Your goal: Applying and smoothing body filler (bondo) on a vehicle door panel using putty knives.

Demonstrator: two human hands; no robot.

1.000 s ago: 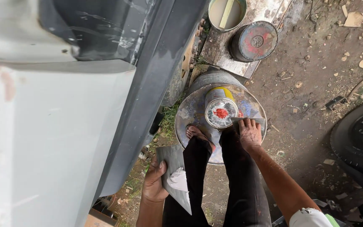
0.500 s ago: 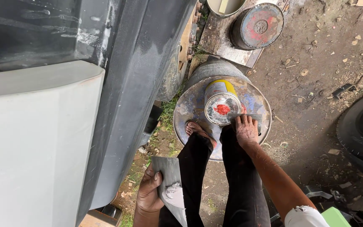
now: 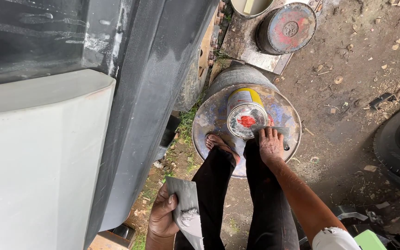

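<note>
Beside the grey car panel (image 3: 130, 115), an upturned drum (image 3: 209, 122) bearing an open filler can (image 3: 245, 119). At the can's rim, right hand (image 3: 271, 144) closed on a scraper blade (image 3: 269, 130), loading not yet visible. Away from the can, left hand (image 3: 163, 217) gripping a flat board (image 3: 186, 208) already carrying grey putty (image 3: 190, 218); panel unfilled.

Hands: left (image 3: 163, 217) with board (image 3: 186, 208) (right (image 3: 271, 146) at can (image 3: 245, 115))

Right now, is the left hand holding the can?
No, the left hand holds a flat board with grey putty on it, while the can stands on the drum.
</note>
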